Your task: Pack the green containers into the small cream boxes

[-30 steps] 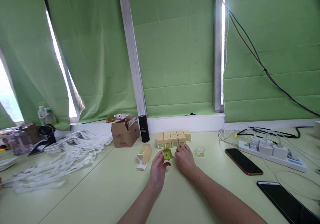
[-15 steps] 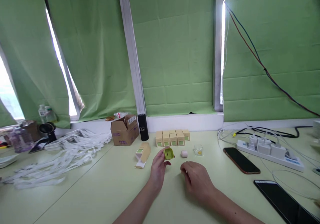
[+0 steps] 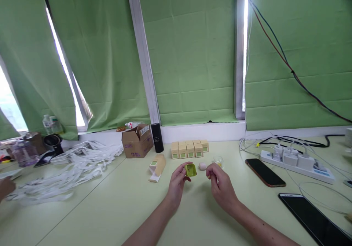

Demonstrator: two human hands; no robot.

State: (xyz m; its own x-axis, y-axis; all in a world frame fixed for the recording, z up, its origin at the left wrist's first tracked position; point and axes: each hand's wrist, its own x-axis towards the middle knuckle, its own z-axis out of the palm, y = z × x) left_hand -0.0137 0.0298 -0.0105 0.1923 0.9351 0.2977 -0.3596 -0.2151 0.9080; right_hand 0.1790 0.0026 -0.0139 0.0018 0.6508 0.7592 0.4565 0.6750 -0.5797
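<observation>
My left hand (image 3: 177, 182) grips a small yellow-green square case (image 3: 190, 170) by its side, with its hollow inside facing me. To the right of it, my right hand (image 3: 221, 182) is raised with thumb and fingers pinched together; whatever is between the fingertips is too small to make out. A small pale pink block (image 3: 202, 166) rests on the table between the two hands. Just behind my right fingers stands a clear plastic box (image 3: 220, 161) with something yellow inside, partly hidden by the hand. An opened cardboard carton (image 3: 157, 166) lies left of my left hand.
Several small tan boxes (image 3: 190, 149) stand in rows behind the hands, near a black cylinder (image 3: 157, 138) and a brown cardboard box (image 3: 137, 141). White straps (image 3: 66, 180) spread leftward, beside another person's hand (image 3: 6, 188). Phones (image 3: 265, 172) and a power strip (image 3: 297, 165) lie right.
Both hands have shifted slightly right, my right hand also rising a little in front of the clear box. The green case moved with my left hand. Another person's hand has appeared at the far left.
</observation>
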